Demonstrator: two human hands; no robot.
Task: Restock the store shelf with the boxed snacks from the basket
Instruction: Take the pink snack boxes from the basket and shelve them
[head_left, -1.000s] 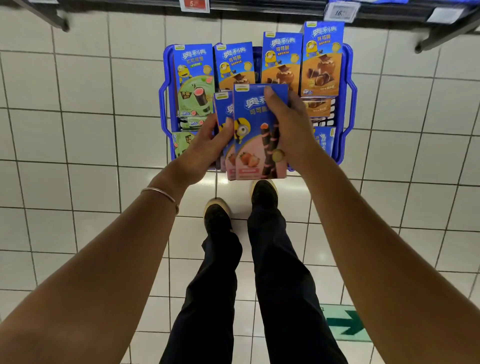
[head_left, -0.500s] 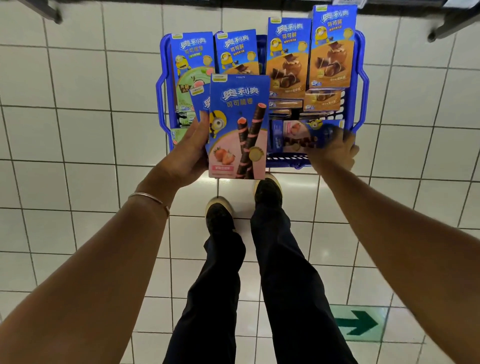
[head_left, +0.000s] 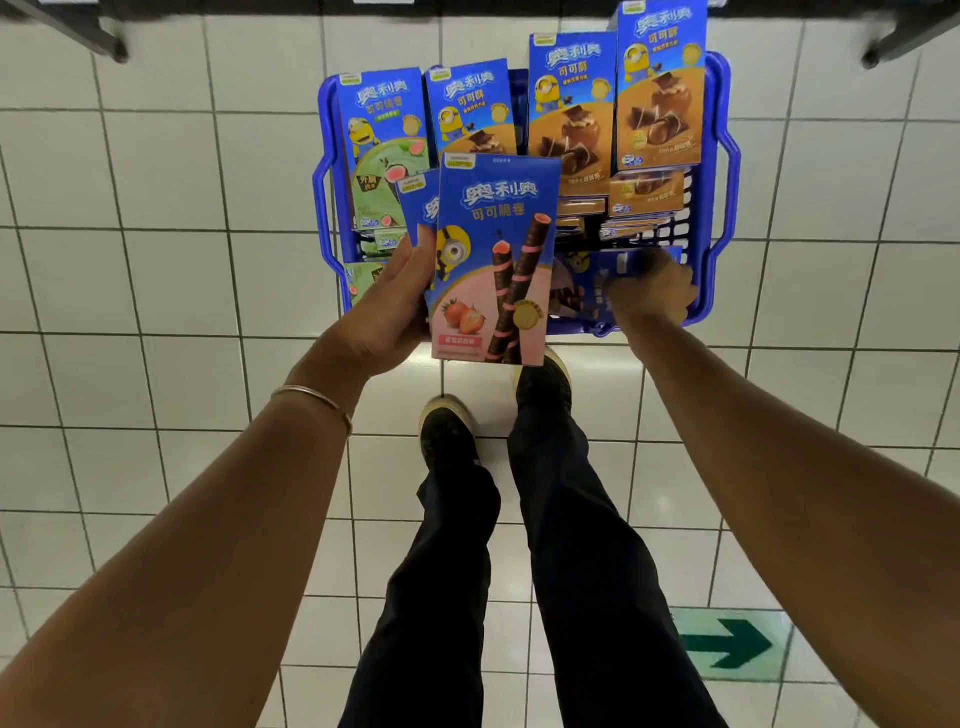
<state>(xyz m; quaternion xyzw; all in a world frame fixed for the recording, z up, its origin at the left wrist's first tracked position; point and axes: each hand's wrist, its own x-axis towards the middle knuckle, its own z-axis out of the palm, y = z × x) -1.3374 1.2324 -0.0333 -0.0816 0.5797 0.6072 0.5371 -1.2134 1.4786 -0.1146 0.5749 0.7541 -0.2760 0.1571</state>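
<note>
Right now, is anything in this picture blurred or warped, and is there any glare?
Head view: the right hand at the basket is smeared by motion blur; the strawberry box in the left hand is sharp; the wide-angle lens bows the floor tiles toward the edges; a soft glare patch lies on the tile by the shoes.

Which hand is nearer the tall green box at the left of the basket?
Left. The left hand, holding a strawberry box, is just in front of the green box. The right hand reaches into the near right corner of the basket, across from it.
</note>
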